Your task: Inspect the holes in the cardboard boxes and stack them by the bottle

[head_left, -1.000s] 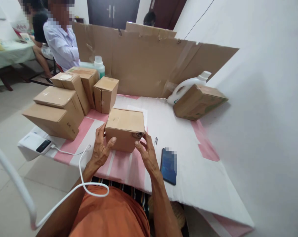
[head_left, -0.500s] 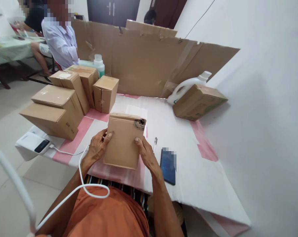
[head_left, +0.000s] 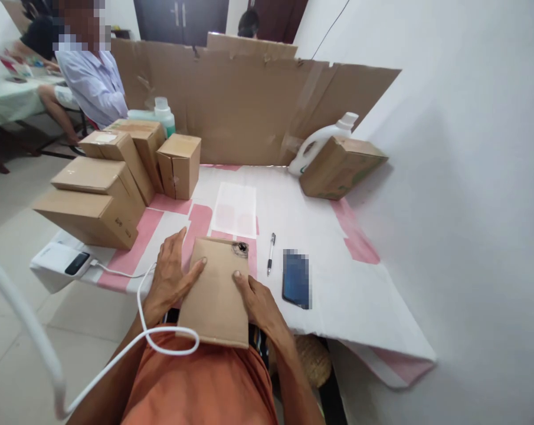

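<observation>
Nearest us, at lower centre, a cardboard box (head_left: 216, 301) tilts at the near edge of the table (head_left: 320, 224), its near end over our lap; a dark mark (perhaps a hole) shows near its upper right corner. Our left hand (head_left: 172, 274) is spread wide, thumb on the box, fingers seemingly clear of it; our right hand (head_left: 262, 302) clasps its right side, fingers partly hidden. We seem to be steadying it; any next move would call for a firmer left grasp. Beyond, right of centre: phone (head_left: 295, 280), pen (head_left: 271, 254); then a white sheet (head_left: 235, 206), and, farthest, a cardboard panel (head_left: 244, 106).
</observation>
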Motion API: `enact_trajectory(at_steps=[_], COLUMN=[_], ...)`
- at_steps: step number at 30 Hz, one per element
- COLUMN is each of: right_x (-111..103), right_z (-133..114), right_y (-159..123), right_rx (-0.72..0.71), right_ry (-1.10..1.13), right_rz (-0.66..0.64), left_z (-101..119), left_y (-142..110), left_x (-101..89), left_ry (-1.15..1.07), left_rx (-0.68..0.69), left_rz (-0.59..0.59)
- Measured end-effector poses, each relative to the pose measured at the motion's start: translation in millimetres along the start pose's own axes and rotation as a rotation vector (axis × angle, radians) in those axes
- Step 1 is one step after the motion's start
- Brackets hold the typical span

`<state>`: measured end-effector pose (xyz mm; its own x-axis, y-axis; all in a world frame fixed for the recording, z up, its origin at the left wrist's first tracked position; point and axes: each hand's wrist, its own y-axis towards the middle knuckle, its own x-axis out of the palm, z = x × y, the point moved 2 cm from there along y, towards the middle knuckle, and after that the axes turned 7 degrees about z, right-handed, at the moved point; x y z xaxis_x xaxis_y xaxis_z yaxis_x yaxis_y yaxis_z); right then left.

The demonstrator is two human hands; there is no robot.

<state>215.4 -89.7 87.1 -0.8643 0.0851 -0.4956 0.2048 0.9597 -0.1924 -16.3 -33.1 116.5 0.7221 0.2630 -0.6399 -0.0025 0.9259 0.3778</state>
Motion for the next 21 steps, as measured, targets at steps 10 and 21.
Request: enact_trajectory(at_steps=[10,21], right_x=[10.4,19.6], right_z=[5.4,-11.2], right_y=[-1.6,-9.6], right_rx=[-0.034,-0.159], right_ry=[0.423,0.537], right_rz=[0.083,0.053], left_z=[49.3,56.0], left_y=[16.3,-20.8], left_x=[43.1,7.1], left_ry=[0.287,0.162], left_rx=[0.305,0.352], left_rz=[-0.168,0.016])
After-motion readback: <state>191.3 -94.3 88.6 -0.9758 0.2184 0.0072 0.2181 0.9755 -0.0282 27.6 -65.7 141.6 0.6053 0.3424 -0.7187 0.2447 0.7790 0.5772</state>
